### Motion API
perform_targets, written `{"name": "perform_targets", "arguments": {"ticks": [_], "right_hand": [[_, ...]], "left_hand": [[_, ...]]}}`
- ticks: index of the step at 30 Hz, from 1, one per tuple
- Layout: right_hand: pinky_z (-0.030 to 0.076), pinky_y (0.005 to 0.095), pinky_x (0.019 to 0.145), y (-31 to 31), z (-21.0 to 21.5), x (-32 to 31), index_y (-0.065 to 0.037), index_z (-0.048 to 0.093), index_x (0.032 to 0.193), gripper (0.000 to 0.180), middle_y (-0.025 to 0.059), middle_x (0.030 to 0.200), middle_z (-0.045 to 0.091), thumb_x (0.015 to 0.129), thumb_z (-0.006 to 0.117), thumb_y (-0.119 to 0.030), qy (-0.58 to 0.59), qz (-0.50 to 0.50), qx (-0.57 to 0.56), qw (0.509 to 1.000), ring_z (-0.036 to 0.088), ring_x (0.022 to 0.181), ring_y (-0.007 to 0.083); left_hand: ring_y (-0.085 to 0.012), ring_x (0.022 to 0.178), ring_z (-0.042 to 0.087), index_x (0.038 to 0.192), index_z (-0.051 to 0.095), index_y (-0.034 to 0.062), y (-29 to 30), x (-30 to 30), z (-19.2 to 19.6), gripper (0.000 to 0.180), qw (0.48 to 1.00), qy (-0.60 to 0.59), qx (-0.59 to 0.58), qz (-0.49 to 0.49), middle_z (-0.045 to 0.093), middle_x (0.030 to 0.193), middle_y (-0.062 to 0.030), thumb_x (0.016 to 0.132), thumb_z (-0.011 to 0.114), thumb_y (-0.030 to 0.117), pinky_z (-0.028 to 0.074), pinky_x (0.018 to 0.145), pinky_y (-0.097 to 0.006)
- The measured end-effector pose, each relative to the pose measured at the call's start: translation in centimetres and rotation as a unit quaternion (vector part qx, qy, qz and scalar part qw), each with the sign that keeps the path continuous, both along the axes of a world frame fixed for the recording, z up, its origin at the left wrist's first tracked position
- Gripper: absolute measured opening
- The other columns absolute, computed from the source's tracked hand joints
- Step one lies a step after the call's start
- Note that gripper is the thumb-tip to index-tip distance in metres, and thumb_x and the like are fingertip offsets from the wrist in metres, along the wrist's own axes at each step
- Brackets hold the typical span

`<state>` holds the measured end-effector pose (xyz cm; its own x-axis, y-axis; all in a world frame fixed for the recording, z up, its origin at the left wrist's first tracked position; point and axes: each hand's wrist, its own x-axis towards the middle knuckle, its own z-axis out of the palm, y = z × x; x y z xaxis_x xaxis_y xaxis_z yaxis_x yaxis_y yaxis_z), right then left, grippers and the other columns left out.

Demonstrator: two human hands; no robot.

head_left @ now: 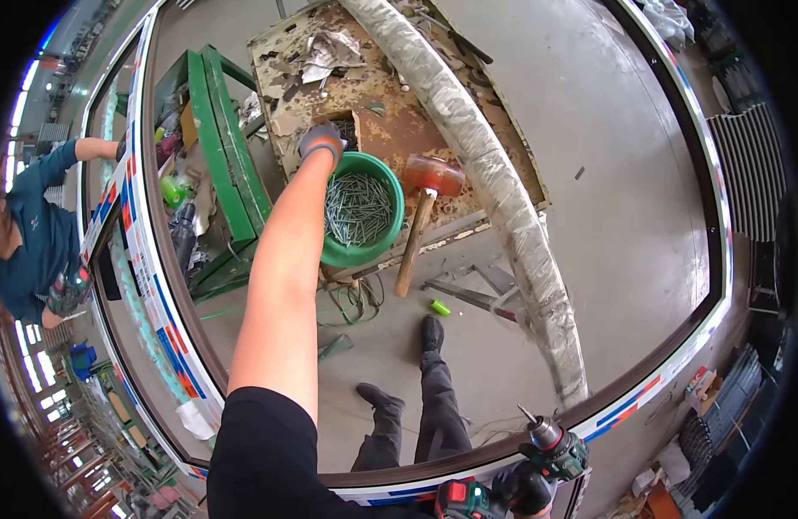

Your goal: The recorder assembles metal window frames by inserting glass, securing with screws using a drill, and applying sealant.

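Observation:
My left arm stretches forward to the table. My left hand (322,141), in a grey and orange glove, is at a small open box (356,122) of dark small pieces; its fingers are hidden by the hand itself. Just below it, a green bucket (399,208) holds many silver screws (357,209). A mallet (423,203) with a reddish head and wooden handle lies beside the bucket. At the lower edge, my right hand (522,493), gloved, is wrapped round the handle of a green and black cordless drill (561,451), its bit pointing up and away.
A large dark-brown frame (468,457) with film-covered edges surrounds the worn table (390,138). A long wrapped bar (481,143) crosses table and frame. A green metal stand (222,147) is on the left. Beyond it, another person (40,225) holds a drill.

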<state>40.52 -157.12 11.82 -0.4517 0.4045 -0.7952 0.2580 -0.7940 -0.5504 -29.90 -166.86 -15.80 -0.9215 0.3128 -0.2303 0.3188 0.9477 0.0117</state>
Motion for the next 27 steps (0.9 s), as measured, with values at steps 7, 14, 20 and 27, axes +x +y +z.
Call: {"name": "perform_targets", "arguments": {"ticks": [7, 14, 20, 27], "right_hand": [[0.047, 0.0309, 0.054, 0.0, 0.7, -0.1, 0.005, 0.058, 0.103, 0.033, 0.0121, 0.074, 0.061, 0.083, 0.065, -0.020, -0.083, 0.030, 0.020, 0.996, 0.058, 0.061, 0.0205], [0.047, 0.0422, 0.053, 0.5, 0.2, -1.9, 0.007, 0.044, 0.136, 0.064, 0.0133, 0.060, 0.056, 0.082, 0.068, -0.018, 0.080, -0.026, -0.050, 0.995, 0.057, 0.051, 0.0286], [0.046, 0.0408, 0.054, 0.2, 0.2, -2.6, 0.003, 0.044, 0.137, 0.063, 0.0125, 0.061, 0.056, 0.083, 0.066, -0.021, 0.127, -0.011, -0.047, 0.991, 0.055, 0.049, 0.0266], [0.046, 0.0375, 0.056, -0.6, -0.2, -2.2, -0.003, 0.035, 0.147, 0.060, 0.0023, 0.059, 0.046, 0.092, 0.054, -0.020, 0.157, -0.002, -0.041, 0.987, 0.048, 0.049, 0.0178]], "left_hand": [[-0.0373, 0.108, 0.065, 0.119, 0.065, 0.0021, -0.6, -0.9, 1.4, 0.038, 0.998, -0.037, -0.032, 0.045, 0.066, 0.119, -0.0230, 0.087, 0.061, 0.023, 0.054, 0.089, -0.045], [-0.0407, 0.103, 0.065, 0.101, 0.073, 0.0077, -2.7, -1.9, 1.0, 0.037, 0.982, -0.060, 0.151, 0.098, 0.068, 0.107, -0.0211, 0.085, 0.059, 0.038, 0.052, 0.090, -0.046], [-0.0261, 0.078, 0.071, 0.095, 0.072, 0.0011, -5.1, 0.4, 6.1, 0.027, 0.762, -0.230, 0.556, 0.239, 0.073, 0.084, -0.0140, 0.088, 0.065, 0.026, 0.055, 0.073, -0.036], [-0.0086, 0.074, 0.062, 0.092, 0.072, 0.0036, -11.8, 25.1, 27.4, 0.019, 0.767, -0.193, 0.605, 0.097, 0.070, 0.082, -0.0023, 0.078, 0.077, 0.016, 0.051, 0.071, -0.027]]}}
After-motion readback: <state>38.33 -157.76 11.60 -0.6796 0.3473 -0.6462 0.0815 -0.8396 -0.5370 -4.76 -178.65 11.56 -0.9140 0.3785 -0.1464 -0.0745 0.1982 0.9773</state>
